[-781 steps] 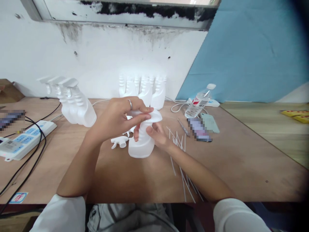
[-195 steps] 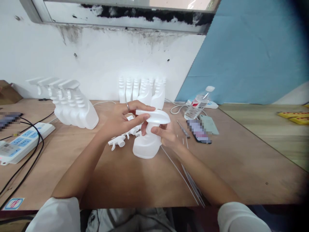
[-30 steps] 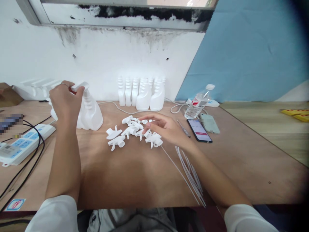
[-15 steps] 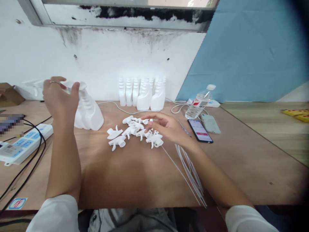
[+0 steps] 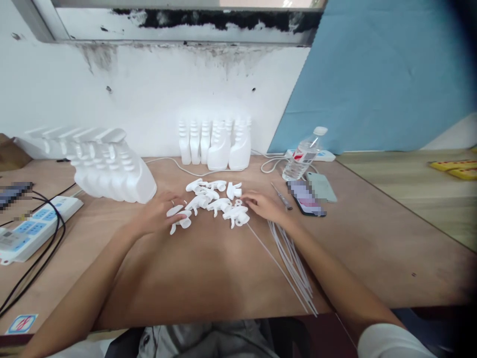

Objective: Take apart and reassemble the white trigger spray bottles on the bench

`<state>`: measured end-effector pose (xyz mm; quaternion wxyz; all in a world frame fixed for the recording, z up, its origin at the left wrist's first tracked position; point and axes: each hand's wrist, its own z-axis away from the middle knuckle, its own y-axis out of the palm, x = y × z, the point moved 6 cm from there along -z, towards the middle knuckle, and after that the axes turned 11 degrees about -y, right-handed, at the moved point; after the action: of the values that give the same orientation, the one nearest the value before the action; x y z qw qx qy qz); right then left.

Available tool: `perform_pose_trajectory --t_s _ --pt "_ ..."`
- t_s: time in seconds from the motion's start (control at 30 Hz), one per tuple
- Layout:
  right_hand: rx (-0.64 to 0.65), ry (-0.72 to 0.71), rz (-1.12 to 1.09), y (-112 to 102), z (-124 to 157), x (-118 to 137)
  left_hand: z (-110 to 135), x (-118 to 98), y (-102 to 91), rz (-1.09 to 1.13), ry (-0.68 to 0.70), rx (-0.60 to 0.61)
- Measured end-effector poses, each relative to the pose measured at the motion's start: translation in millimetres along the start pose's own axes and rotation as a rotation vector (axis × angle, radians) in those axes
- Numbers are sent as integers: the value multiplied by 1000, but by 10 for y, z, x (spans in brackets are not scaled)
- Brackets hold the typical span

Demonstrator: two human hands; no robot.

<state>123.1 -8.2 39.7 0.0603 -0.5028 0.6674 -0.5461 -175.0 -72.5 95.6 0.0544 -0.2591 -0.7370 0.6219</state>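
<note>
Several white spray trigger heads (image 5: 198, 202) lie in a loose pile on the wooden table. My left hand (image 5: 154, 216) is at the left side of the pile, thumb and fingers apart around a trigger head (image 5: 182, 220) and touching it. At the right side, my right hand (image 5: 263, 206) has its fingers loosely bent and apart, with the tips beside small white rings (image 5: 238, 203) and an upright trigger head (image 5: 234, 190). Nothing shows in its grasp. A thin white tube runs from one trigger head (image 5: 236, 215) toward the table's front edge.
White spray bottles (image 5: 137, 179) stand in a row at left, bearing trigger heads. More bottles (image 5: 239, 151) stand by the wall. Thin tubes (image 5: 292, 263) lie under my right forearm. A screwdriver (image 5: 282, 197), phone (image 5: 307, 199), water bottle (image 5: 301, 159) and power strip (image 5: 39, 226) surround the area.
My left hand has left the top of the bottle row and come down to the trigger heads. My right hand has drawn slightly right, uncovering the upright trigger head.
</note>
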Motion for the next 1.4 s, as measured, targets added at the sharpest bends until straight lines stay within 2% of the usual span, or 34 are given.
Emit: perform_pose_trajectory --t_s 0.1,0.23,0.47,0.57,0.73,0.83,0.97,1.03,1.17,1.3,1.4 --pt "42 -100 23 73 30 -4 64 52 205 -45 10 -49" --pt "72 -138 87 148 40 -14 119 76 343 -67 65 -6" --pt "50 -33 56 171 64 -110 182 36 388 -75 147 18" --pt "24 39 34 171 76 -185 219 -105 395 13 183 14" --pt "-24 109 -53 161 80 -264 254 -489 533 341 218 12" --pt "-79 127 -70 142 70 -241 166 -660 712 473 146 42" --pt "-141 180 -64 117 56 -185 -26 -708 887 515 -21 53" --pt "-159 217 -44 84 57 -167 -79 -715 911 519 -36 52" --pt "-197 245 -17 1 69 -145 -56 -741 892 449 19 55" --pt "-241 188 -6 -6 61 -58 24 -769 835 378 84 33" --pt "-321 111 11 -15 54 141 49 -794 801 362 137 16"
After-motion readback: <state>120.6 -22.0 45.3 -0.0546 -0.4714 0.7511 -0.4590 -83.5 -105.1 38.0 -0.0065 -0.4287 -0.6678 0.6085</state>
